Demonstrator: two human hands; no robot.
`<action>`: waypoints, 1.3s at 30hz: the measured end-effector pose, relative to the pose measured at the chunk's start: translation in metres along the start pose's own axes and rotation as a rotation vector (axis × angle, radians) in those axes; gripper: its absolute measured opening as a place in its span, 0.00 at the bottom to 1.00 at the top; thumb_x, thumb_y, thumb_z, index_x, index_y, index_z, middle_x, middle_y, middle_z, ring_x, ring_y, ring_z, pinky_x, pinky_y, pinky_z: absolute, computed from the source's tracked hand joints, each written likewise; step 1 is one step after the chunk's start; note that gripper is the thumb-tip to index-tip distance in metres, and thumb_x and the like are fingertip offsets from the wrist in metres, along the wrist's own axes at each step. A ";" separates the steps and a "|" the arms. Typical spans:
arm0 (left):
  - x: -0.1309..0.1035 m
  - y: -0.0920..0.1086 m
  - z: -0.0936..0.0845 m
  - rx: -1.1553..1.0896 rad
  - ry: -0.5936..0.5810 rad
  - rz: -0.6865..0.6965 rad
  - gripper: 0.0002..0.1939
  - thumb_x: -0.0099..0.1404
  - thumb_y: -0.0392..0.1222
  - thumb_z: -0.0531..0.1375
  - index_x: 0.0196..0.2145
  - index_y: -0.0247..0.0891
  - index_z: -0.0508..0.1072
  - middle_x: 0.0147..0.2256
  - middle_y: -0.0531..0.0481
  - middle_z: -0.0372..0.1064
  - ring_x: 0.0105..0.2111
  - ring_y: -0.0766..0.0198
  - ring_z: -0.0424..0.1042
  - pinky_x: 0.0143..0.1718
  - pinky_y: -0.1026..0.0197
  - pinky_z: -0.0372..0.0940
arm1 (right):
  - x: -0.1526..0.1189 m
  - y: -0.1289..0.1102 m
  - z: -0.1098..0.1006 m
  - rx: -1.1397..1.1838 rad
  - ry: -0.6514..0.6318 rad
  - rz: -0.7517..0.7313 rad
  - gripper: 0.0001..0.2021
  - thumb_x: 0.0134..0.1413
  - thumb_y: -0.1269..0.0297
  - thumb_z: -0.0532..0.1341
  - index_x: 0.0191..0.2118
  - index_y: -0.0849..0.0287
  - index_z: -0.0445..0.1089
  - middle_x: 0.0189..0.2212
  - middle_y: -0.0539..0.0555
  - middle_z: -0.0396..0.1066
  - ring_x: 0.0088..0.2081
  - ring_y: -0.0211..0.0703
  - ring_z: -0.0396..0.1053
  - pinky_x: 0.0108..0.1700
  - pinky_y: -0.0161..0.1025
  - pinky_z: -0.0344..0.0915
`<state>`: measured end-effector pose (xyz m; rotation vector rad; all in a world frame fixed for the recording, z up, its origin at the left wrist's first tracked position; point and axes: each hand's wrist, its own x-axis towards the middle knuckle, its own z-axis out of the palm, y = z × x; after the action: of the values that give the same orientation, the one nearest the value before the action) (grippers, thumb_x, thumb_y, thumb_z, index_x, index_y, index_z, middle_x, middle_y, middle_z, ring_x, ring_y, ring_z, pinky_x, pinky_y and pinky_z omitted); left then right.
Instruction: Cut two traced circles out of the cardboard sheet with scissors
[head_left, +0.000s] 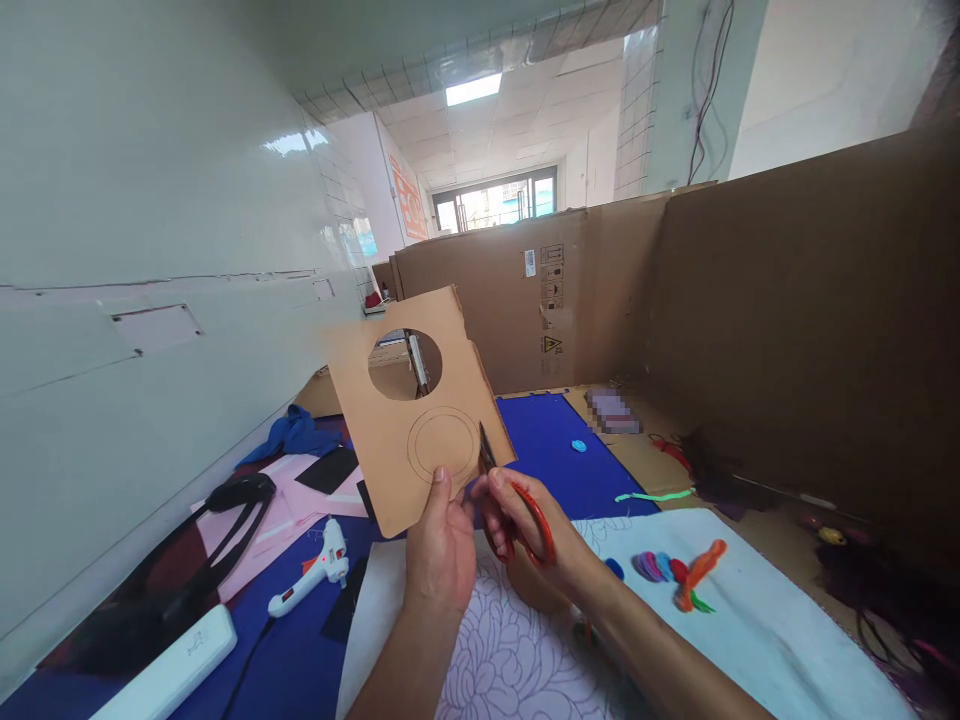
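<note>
My left hand (442,545) grips the lower edge of a brown cardboard sheet (382,450), thumb on its face. The sheet is held up at a tilt, with a round hole cut near its top and two concentric circles drawn below the hole. My right hand (525,520) is closed on orange-red-handled scissors (541,520). Their dark blades point upward and lie at the right side of the drawn circles. Both hands are close together. Below them, a white cloth (525,650) with a drawn petal pattern lies on the table, and a brown piece is partly hidden under my right hand.
On the left are a white glue gun (315,570), a white power bank-like box (169,665), pink and black sheets and a black strap. Colourful bits and an orange fuzzy piece (701,575) lie right. Large cardboard walls (787,300) stand behind and right.
</note>
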<state>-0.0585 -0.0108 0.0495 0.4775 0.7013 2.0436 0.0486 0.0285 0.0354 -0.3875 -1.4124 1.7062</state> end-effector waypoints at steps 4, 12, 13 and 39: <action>-0.002 0.001 0.004 -0.006 0.020 0.014 0.22 0.72 0.38 0.64 0.63 0.42 0.75 0.57 0.38 0.79 0.53 0.51 0.80 0.57 0.48 0.73 | 0.001 0.000 0.001 0.012 0.011 0.015 0.29 0.67 0.34 0.61 0.41 0.61 0.74 0.21 0.45 0.64 0.18 0.34 0.60 0.21 0.32 0.59; -0.002 -0.001 0.004 0.005 0.017 0.035 0.23 0.71 0.39 0.66 0.63 0.40 0.76 0.53 0.38 0.81 0.46 0.54 0.82 0.54 0.48 0.74 | 0.000 0.003 0.000 0.034 0.010 0.001 0.28 0.68 0.36 0.61 0.42 0.61 0.75 0.21 0.45 0.64 0.18 0.33 0.60 0.20 0.31 0.59; -0.003 -0.001 0.004 0.006 0.014 0.037 0.23 0.71 0.39 0.66 0.63 0.40 0.76 0.52 0.38 0.81 0.46 0.53 0.82 0.54 0.48 0.74 | 0.000 0.003 0.000 0.035 0.009 -0.004 0.28 0.68 0.36 0.61 0.42 0.62 0.75 0.21 0.45 0.64 0.18 0.33 0.60 0.21 0.31 0.59; -0.008 -0.002 0.007 0.021 0.004 0.085 0.25 0.72 0.36 0.65 0.65 0.42 0.74 0.53 0.42 0.81 0.44 0.60 0.82 0.57 0.55 0.73 | 0.003 0.004 -0.002 -0.084 0.057 0.015 0.29 0.64 0.34 0.62 0.39 0.61 0.75 0.18 0.43 0.62 0.16 0.31 0.56 0.19 0.30 0.55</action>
<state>-0.0491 -0.0144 0.0536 0.5238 0.7159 2.1191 0.0469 0.0324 0.0323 -0.4907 -1.4459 1.6390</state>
